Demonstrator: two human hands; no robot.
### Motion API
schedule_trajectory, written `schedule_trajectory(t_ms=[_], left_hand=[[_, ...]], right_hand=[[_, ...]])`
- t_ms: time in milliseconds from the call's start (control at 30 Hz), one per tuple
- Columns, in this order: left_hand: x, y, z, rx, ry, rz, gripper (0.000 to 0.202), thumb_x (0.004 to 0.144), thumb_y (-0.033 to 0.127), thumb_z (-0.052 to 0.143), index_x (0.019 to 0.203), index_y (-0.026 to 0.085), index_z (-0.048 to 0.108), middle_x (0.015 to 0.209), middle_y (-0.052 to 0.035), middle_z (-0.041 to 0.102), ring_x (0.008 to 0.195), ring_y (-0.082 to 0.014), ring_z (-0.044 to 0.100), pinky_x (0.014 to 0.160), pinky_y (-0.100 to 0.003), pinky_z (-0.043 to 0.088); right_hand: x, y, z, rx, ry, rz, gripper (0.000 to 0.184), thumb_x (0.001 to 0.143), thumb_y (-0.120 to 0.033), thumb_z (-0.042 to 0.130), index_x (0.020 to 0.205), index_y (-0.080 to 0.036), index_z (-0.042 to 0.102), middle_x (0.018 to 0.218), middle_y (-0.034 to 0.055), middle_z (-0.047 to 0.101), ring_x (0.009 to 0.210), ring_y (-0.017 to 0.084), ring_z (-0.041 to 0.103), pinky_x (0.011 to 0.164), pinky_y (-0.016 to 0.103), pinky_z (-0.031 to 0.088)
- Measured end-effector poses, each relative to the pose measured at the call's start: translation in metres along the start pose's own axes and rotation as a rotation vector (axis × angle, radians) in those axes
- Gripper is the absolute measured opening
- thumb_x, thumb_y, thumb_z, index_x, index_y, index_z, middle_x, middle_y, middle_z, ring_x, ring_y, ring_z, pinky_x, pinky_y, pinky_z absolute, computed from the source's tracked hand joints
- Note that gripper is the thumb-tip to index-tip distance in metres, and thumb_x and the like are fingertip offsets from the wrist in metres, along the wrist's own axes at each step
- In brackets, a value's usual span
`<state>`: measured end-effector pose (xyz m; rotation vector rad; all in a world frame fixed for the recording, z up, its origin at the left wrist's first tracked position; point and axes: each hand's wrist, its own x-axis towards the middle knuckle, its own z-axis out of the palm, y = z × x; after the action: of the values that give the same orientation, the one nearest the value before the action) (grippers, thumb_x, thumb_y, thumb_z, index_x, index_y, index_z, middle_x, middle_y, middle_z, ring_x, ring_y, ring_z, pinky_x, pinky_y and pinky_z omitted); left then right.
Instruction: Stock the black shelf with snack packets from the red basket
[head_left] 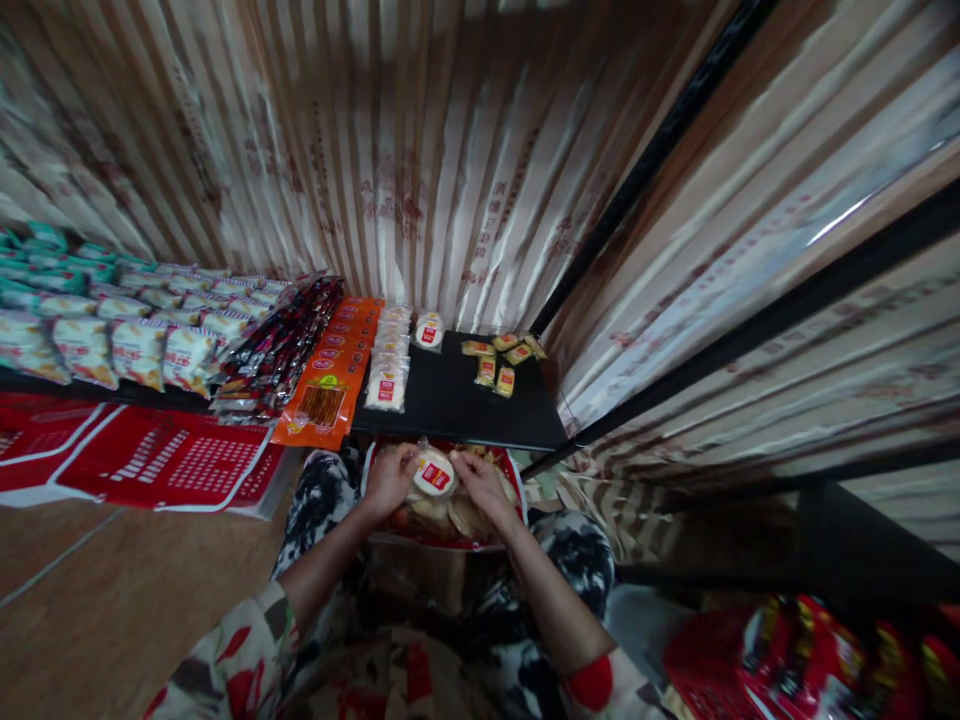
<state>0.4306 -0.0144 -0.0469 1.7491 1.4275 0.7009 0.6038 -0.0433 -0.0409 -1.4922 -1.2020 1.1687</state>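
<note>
A round white cracker pack (435, 473) with a red label, in clear wrap, is held up between my two hands. My left hand (391, 480) pinches its left edge, and my right hand (480, 482) grips the right edge. Below them, between my knees, sits a red-and-white box (517, 490) of more wrapped packs (431, 518). On the black shelf (450, 400) just beyond stands a row of similar white packs (388, 375), with one white pack (430, 330) beside it. Several small yellow packs (505, 381) lie to the right on that shelf.
Orange snack bags (330, 380) and a pile of dark shiny packets (281, 345) lie left of the white row. Farther left are rows of white snack bags (139, 350). Black shelf posts (652, 150) slant at right, before a striped curtain (450, 180). Red packages (802, 650) are lower right.
</note>
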Motion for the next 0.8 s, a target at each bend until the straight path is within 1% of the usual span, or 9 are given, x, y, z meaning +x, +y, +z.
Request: schedule_trajectory(t_ms=[133, 200, 267, 333, 433, 500, 567, 667, 800], left_hand=[[0.003, 0.01, -0.015, 0.097, -0.054, 0.169, 0.019, 0.082, 0.02, 0.049, 0.094, 0.021, 0.063, 0.095, -0.0021, 0.068, 0.087, -0.0149, 0.061, 0.081, -0.026, 0.045], [0.005, 0.014, -0.02, 0.132, -0.072, 0.211, 0.02, 0.082, 0.02, 0.049, 0.094, 0.021, 0.064, 0.095, -0.0022, 0.067, 0.088, -0.0154, 0.06, 0.082, -0.027, 0.045], [0.008, 0.017, -0.022, 0.146, -0.064, 0.229, 0.022, 0.081, 0.019, 0.049, 0.097, 0.021, 0.064, 0.096, -0.0031, 0.067, 0.089, -0.0158, 0.06, 0.084, -0.028, 0.046], [0.012, 0.018, -0.021, 0.143, -0.007, 0.248, 0.027, 0.081, 0.018, 0.049, 0.104, 0.02, 0.061, 0.1, -0.0047, 0.065, 0.093, -0.0164, 0.06, 0.086, -0.03, 0.046], [0.015, 0.02, -0.019, 0.127, 0.131, 0.306, 0.035, 0.081, 0.017, 0.049, 0.115, 0.019, 0.056, 0.113, -0.0075, 0.059, 0.106, -0.0184, 0.054, 0.094, -0.034, 0.044], [0.015, 0.021, -0.017, 0.135, 0.217, 0.339, 0.037, 0.081, 0.017, 0.047, 0.117, 0.019, 0.054, 0.119, -0.0084, 0.055, 0.113, -0.0196, 0.05, 0.098, -0.036, 0.042], [0.014, 0.022, -0.016, 0.157, 0.271, 0.362, 0.036, 0.082, 0.016, 0.045, 0.117, 0.019, 0.054, 0.121, -0.0083, 0.053, 0.115, -0.0199, 0.048, 0.1, -0.037, 0.041], [0.013, 0.023, -0.013, 0.205, 0.297, 0.396, 0.033, 0.083, 0.014, 0.042, 0.112, 0.019, 0.057, 0.119, -0.0078, 0.053, 0.113, -0.0202, 0.048, 0.099, -0.037, 0.041], [0.019, 0.025, -0.008, 0.244, 0.246, 0.394, 0.036, 0.084, 0.013, 0.039, 0.115, 0.02, 0.056, 0.119, -0.0073, 0.054, 0.109, -0.02, 0.049, 0.096, -0.036, 0.044]], right_hand=[[-0.004, -0.009, 0.003, 0.043, -0.052, -0.039, 0.036, 0.062, -0.048, 0.069, 0.082, -0.018, 0.067, 0.077, 0.0012, 0.067, 0.07, 0.015, 0.059, 0.068, 0.026, 0.046], [-0.003, -0.011, 0.005, 0.038, -0.051, -0.055, 0.034, 0.062, -0.048, 0.068, 0.078, -0.018, 0.067, 0.073, 0.0003, 0.067, 0.067, 0.014, 0.059, 0.066, 0.026, 0.046], [0.0, -0.011, 0.005, 0.027, -0.039, -0.059, 0.033, 0.062, -0.049, 0.068, 0.073, -0.018, 0.066, 0.069, 0.0001, 0.066, 0.063, 0.014, 0.058, 0.064, 0.026, 0.045], [0.004, -0.01, 0.004, 0.029, -0.018, -0.051, 0.035, 0.061, -0.051, 0.068, 0.073, -0.018, 0.066, 0.07, 0.001, 0.067, 0.063, 0.015, 0.059, 0.063, 0.027, 0.046], [0.01, -0.007, 0.002, 0.078, 0.014, -0.013, 0.041, 0.06, -0.055, 0.068, 0.077, -0.018, 0.067, 0.072, 0.003, 0.068, 0.064, 0.017, 0.061, 0.063, 0.029, 0.047], [0.013, -0.006, 0.001, 0.141, 0.04, 0.017, 0.044, 0.059, -0.057, 0.068, 0.08, -0.018, 0.067, 0.073, 0.0043, 0.069, 0.064, 0.017, 0.062, 0.064, 0.03, 0.048], [0.016, -0.007, 0.0, 0.204, 0.084, 0.041, 0.046, 0.058, -0.057, 0.069, 0.081, -0.017, 0.067, 0.074, 0.0051, 0.069, 0.065, 0.018, 0.062, 0.063, 0.03, 0.048], [0.021, -0.01, 0.001, 0.288, 0.162, 0.076, 0.046, 0.054, -0.054, 0.073, 0.08, -0.016, 0.067, 0.074, 0.0046, 0.069, 0.063, 0.016, 0.062, 0.062, 0.028, 0.048], [0.033, -0.016, 0.001, 0.361, 0.185, 0.095, 0.043, 0.052, -0.05, 0.075, 0.078, -0.016, 0.066, 0.072, 0.0037, 0.069, 0.061, 0.016, 0.062, 0.062, 0.028, 0.049]])
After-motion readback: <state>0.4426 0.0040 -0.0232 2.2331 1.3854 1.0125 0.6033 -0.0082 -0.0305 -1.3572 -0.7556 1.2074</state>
